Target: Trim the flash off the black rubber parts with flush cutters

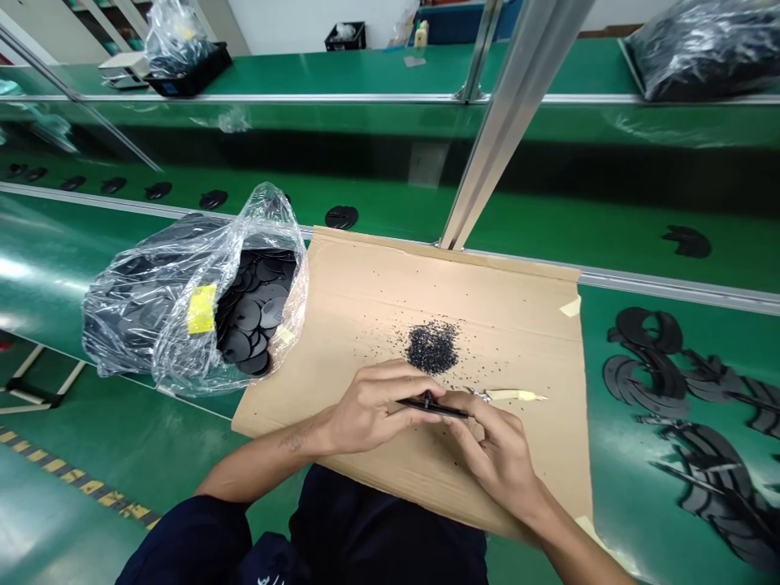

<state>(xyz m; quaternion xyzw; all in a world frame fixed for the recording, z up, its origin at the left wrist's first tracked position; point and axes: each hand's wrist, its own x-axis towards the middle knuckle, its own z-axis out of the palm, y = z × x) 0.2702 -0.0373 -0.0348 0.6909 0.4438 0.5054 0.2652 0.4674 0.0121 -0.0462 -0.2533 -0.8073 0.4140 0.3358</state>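
A flat black plastic part (448, 411) is being held up nearly edge-on, just below the middle of the frame. Its left end is being pinched by the left grip (371, 406), with fingers on top and the thumb below. Its right end is being pinched by the right grip (496, 439). A small knob (428, 398) is being shown on its top, between the two hands.

Under them, a cardboard sheet (366, 276) is being used as a mat on the green counter (743, 329). A pile of tiny black bits (432, 348) is being held by the sheet near the middle of the frame. A pair of nippers (512, 395) with pale yellow handles is being left lying just right of the pile. At the left of the frame, many round black discs (247, 315) are being kept in a clear plastic bag (137, 317). Curved black parts (710, 479) are being kept in heaps at the lower right.

The part is probably being worked on or checked by the fingers. A steady, soft pinch at both ends seems to be called for, so that nothing is being bent.
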